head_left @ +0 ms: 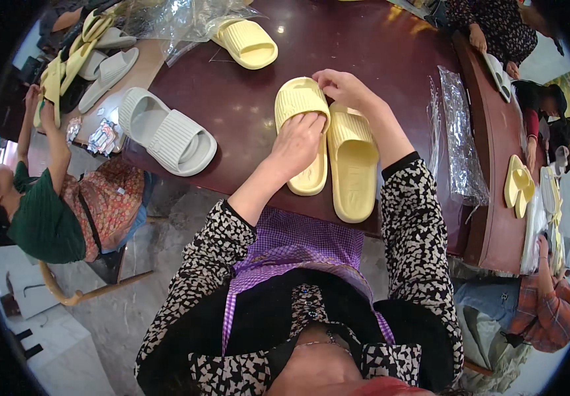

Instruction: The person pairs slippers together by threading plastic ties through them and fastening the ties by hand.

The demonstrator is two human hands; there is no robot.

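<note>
A pair of pale yellow slide slippers lies side by side on the dark red table. My left hand [298, 146] is closed on the left slipper [310, 179], its fingers bent at the rear edge of the ribbed strap; the thumb is hidden. At that slipper's toe end, my right hand [346, 89] has its fingers curled in against the rim, gripping it. The right slipper [354, 181] lies beneath my right wrist, its toe partly covered. Farther up the table sits another yellow slipper [249, 45], and to the left is a pair of grey slippers [180, 145].
Clear plastic bags lie at the top left [192, 23] and right [462, 138] of the table. At left, a person in a green shirt [50, 218] handles yellow slippers. Other people stand or sit along the right-hand table, where yellow slippers [517, 185] lie.
</note>
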